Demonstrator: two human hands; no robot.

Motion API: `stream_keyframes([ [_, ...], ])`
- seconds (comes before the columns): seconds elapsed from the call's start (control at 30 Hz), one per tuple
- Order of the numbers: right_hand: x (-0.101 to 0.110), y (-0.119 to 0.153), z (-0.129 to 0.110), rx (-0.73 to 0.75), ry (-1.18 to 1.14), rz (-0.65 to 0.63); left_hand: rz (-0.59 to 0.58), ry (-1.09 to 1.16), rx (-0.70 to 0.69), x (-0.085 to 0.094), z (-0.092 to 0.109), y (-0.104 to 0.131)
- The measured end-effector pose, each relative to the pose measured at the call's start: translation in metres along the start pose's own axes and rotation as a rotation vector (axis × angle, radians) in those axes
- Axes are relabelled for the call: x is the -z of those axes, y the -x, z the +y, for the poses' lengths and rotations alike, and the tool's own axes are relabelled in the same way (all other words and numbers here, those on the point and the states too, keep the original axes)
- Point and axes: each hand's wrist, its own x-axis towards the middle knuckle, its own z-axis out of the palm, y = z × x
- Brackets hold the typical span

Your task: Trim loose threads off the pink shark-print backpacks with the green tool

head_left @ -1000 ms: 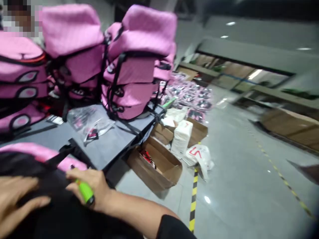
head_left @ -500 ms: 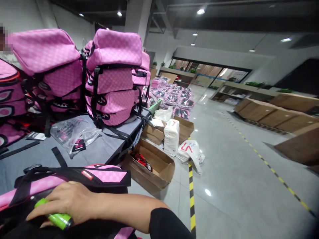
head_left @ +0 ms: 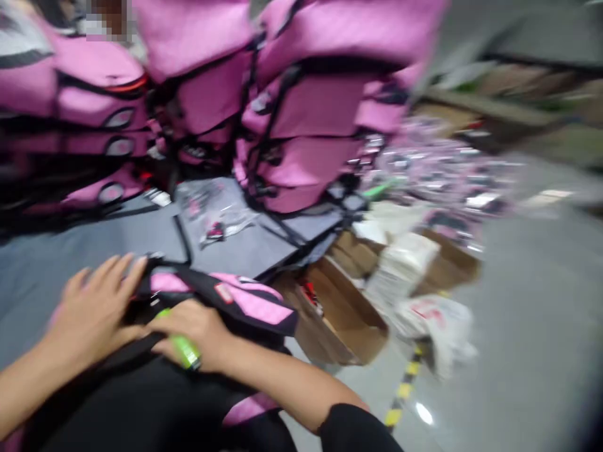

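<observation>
A pink-and-black backpack (head_left: 164, 402) lies in front of me at the table's near edge, its large black panel facing up. My right hand (head_left: 200, 333) is closed around a bright green stick-shaped tool (head_left: 185, 351) with a dark end; blur hides its exact kind. That hand rests over the backpack's upper edge, near the pink strip with a small red label (head_left: 223, 293). To the left, my left hand (head_left: 97, 307) lies on the same edge with fingers stretched out and slightly apart. Its thumb reaches toward the right hand's fingertips.
Stacked pink backpacks (head_left: 311, 107) stand along the back of the grey table (head_left: 127, 229). Clear plastic bags (head_left: 217, 207) lie before them. Right of the table are an open cardboard box (head_left: 348, 314), white bags (head_left: 438, 326) and floor tape (head_left: 404, 395). Part of another person shows at top left.
My left hand has come into view and onto the backpack's edge. The camera has turned left and down, shifting the scene rightward. My right hand still holds the green tool.
</observation>
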Motion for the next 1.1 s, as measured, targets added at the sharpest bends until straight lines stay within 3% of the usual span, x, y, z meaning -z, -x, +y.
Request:
stream_keyframes([
  [0.07,0.006,0.001,-0.001,-0.099,-0.185,0.046,-0.124,-0.184,0.020,0.009,0.017,0.000],
  [0.17,0.004,0.002,0.014,-0.182,-0.304,-0.046,-0.230,-0.210,0.133,0.003,0.015,-0.006],
  [0.27,-0.002,0.004,0.024,-0.215,-0.324,-0.123,-0.254,-0.186,0.182,-0.001,0.006,-0.004],
  [0.43,0.003,-0.007,0.022,-0.427,-0.263,-0.164,-0.246,-0.166,0.205,0.003,0.011,-0.001],
  [0.63,0.010,-0.056,0.022,-0.345,-0.130,-0.555,-0.256,-0.146,0.249,-0.005,0.004,-0.002],
  [0.8,0.005,-0.082,0.013,-0.357,0.161,-0.848,-0.277,-0.153,0.293,-0.010,0.002,-0.003],
  [0.9,0.006,-0.077,0.012,-0.292,0.256,-0.842,-0.307,-0.155,0.298,-0.009,0.001,-0.004],
  [1.1,0.009,-0.061,0.019,-0.148,0.158,-0.659,-0.316,-0.149,0.277,-0.011,-0.004,-0.002],
])
